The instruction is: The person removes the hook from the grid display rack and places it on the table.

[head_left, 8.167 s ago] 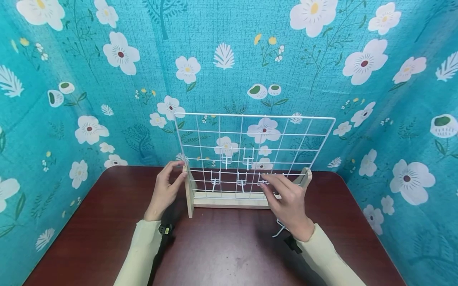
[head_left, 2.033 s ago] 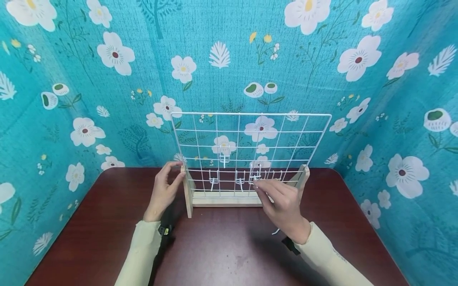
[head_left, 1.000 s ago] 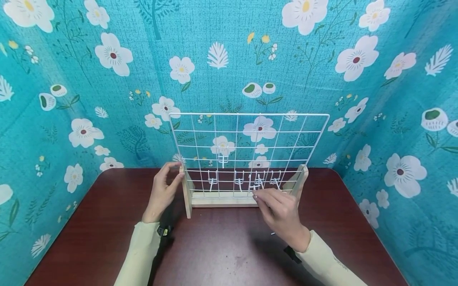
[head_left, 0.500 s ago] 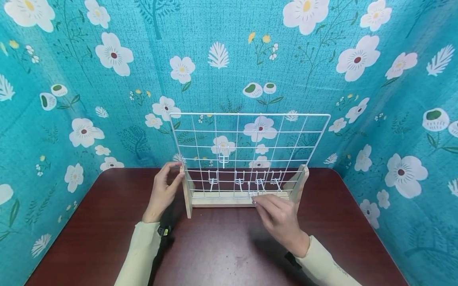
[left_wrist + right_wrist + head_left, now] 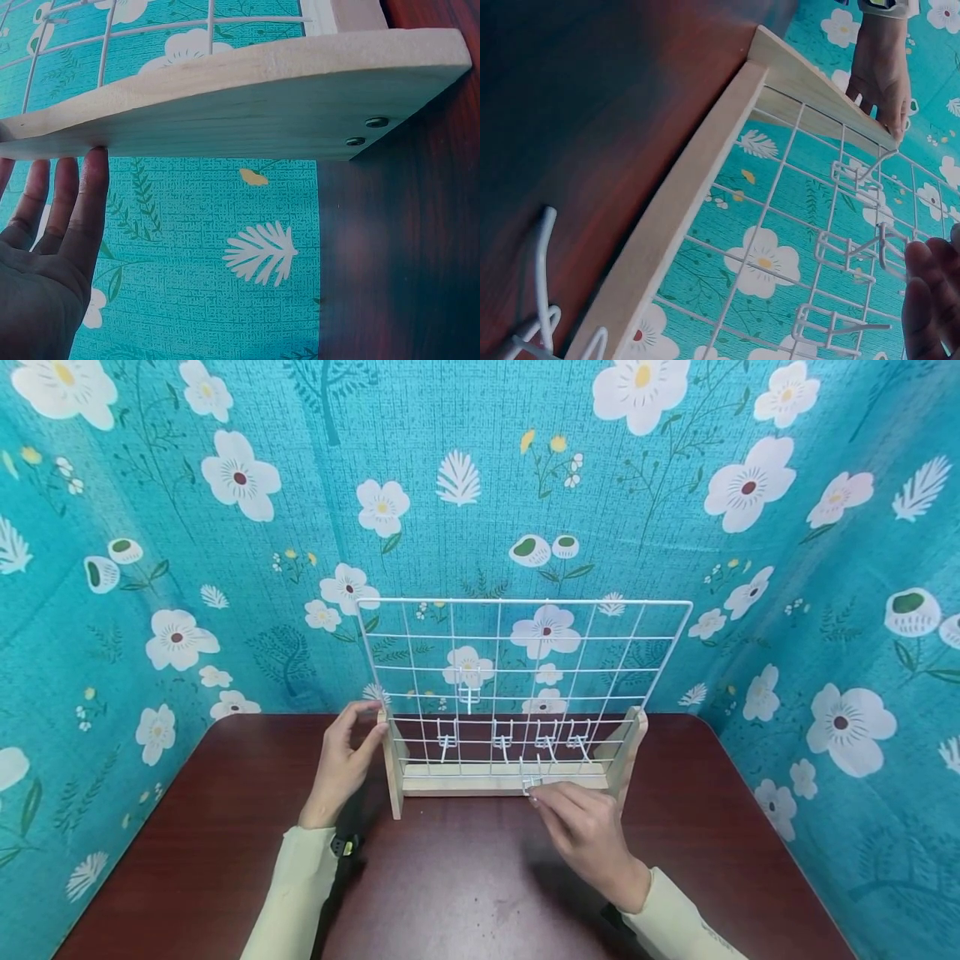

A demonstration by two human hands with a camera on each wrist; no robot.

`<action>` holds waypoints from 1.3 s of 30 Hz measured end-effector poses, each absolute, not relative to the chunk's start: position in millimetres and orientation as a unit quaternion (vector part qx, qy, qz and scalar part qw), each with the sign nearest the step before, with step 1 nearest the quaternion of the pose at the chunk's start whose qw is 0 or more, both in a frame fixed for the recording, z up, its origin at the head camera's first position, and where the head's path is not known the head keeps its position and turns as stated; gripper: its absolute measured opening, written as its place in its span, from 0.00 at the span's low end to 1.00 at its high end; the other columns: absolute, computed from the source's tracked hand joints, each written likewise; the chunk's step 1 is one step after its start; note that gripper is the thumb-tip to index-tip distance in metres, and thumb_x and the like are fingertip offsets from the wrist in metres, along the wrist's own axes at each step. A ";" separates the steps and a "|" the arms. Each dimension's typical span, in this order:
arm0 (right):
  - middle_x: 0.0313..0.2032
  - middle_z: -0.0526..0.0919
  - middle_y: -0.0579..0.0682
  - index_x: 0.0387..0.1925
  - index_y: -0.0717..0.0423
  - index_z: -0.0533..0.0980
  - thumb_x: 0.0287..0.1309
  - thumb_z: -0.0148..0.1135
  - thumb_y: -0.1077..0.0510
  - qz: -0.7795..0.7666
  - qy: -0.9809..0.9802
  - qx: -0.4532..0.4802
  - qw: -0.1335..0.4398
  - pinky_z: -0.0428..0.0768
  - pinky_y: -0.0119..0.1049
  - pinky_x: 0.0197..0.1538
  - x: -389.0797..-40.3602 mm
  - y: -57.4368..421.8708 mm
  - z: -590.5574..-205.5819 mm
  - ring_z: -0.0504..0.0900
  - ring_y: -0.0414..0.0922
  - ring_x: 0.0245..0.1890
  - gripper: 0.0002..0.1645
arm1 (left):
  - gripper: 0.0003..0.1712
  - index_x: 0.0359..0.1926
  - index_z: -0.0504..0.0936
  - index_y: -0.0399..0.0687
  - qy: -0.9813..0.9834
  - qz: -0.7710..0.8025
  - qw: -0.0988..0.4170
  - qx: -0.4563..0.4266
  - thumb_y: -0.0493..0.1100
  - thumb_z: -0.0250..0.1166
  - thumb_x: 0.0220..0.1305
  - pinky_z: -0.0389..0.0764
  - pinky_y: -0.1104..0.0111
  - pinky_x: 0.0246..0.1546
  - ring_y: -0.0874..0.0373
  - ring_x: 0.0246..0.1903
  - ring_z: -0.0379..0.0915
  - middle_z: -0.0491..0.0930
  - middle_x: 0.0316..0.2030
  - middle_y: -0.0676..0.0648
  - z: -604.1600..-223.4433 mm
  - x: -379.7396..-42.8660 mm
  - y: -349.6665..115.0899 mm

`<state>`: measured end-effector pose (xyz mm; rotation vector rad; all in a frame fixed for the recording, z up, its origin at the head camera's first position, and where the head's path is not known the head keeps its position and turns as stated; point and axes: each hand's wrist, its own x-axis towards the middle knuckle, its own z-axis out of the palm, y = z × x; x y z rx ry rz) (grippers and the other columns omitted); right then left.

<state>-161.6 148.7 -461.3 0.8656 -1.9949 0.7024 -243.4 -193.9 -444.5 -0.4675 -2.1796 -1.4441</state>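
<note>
A white wire grid panel (image 5: 525, 635) stands upright in a wooden stand (image 5: 465, 786). With thumb and fingers my left hand (image 5: 341, 764) holds the upper end of the stand's left side board (image 5: 393, 777). In the left wrist view, the fingertips (image 5: 94, 159) lie against that board's outer face. A white wire hook (image 5: 529, 783) is pinched between the thumb and fingertips of my right hand (image 5: 588, 835), low in front of the stand's base. Several like hooks (image 5: 502, 741) hang in a row on the lower grid, and one hook (image 5: 469, 689) hangs higher.
On the dark red table (image 5: 630, 112) loose hooks (image 5: 544, 277) lie near the stand, hidden behind the right hand in the head view. A floral turquoise cloth (image 5: 450, 552) encloses the back and sides. The right side board (image 5: 628, 752) stands close beyond the right hand.
The right hand has taken the upper grid's second hook off and brought it down in front of the base. A further hook now shows at the lower row's right end. The left hand keeps its place.
</note>
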 end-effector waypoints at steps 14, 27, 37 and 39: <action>0.33 0.91 0.46 0.40 0.55 0.88 0.78 0.57 0.53 0.264 -0.802 0.343 0.412 0.85 0.36 0.32 -157.1 155.4 -473.9 0.89 0.41 0.29 0.17 | 0.16 0.58 0.79 0.31 -0.790 -0.536 0.238 -0.178 0.33 0.65 0.72 0.80 0.83 0.41 0.67 0.46 0.80 0.82 0.52 0.33 -438.8 -237.9 -191.6; 0.31 0.89 0.43 0.39 0.54 0.88 0.78 0.57 0.53 0.261 -0.806 0.337 0.411 0.82 0.35 0.31 -156.6 166.6 -487.6 0.86 0.39 0.27 0.17 | 0.17 0.58 0.79 0.31 -0.795 -0.531 0.240 -0.168 0.30 0.65 0.71 0.77 0.88 0.44 0.75 0.48 0.77 0.82 0.54 0.33 -451.9 -251.1 -196.6; 0.31 0.90 0.42 0.38 0.53 0.88 0.79 0.54 0.51 0.244 -0.817 0.335 0.401 0.83 0.35 0.30 -154.3 174.1 -495.5 0.87 0.38 0.28 0.19 | 0.17 0.59 0.81 0.40 -0.790 -0.537 0.238 -0.178 0.33 0.66 0.71 0.79 0.85 0.43 0.75 0.50 0.78 0.84 0.55 0.40 -459.7 -256.4 -201.8; 0.31 0.90 0.41 0.37 0.53 0.88 0.79 0.54 0.51 0.239 -0.819 0.335 0.399 0.83 0.36 0.30 -154.0 175.7 -496.6 0.87 0.38 0.28 0.20 | 0.17 0.59 0.81 0.40 -0.790 -0.537 0.237 -0.179 0.34 0.66 0.72 0.80 0.85 0.43 0.77 0.50 0.78 0.84 0.55 0.40 -460.1 -256.4 -202.3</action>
